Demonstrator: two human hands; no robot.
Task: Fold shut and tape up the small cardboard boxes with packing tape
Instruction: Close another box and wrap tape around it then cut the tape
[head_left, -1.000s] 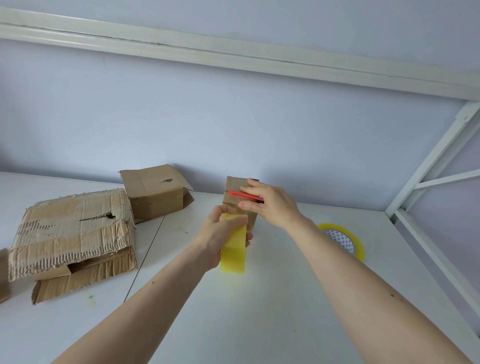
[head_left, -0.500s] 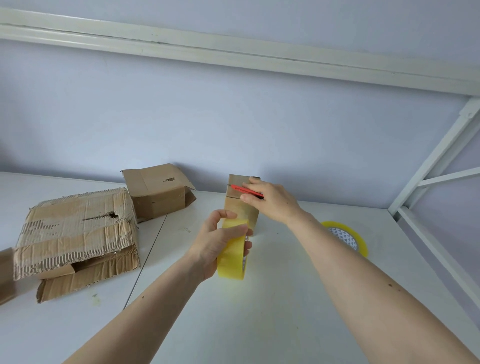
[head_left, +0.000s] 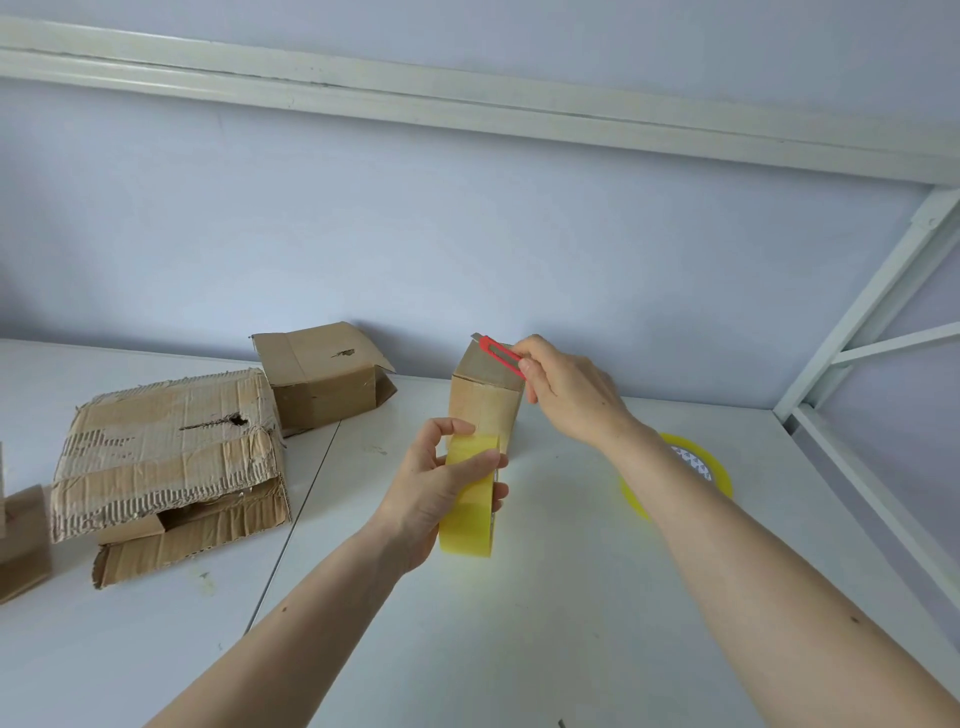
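Note:
A small upright cardboard box (head_left: 485, 402) stands mid-table near the wall, its top folded down. My left hand (head_left: 434, 488) grips a yellowish roll of packing tape (head_left: 467, 504), held on edge just in front of the box's lower face. My right hand (head_left: 569, 389) pinches a red utility knife (head_left: 500, 355) whose blade end lies over the box's top. A strip of tape seems to run from the roll up the box's front face.
A second tape roll (head_left: 691, 467) lies flat behind my right forearm. A torn large carton (head_left: 166, 462) lies at the left, with a medium box (head_left: 322, 382) by the wall and a box corner (head_left: 21, 540) at the frame's left edge. A white frame post (head_left: 872, 301) rises at right.
My right hand has lifted the red knife from the box's front edge up over its top. My left hand has turned the roll edge-on and drawn it slightly down and toward me.

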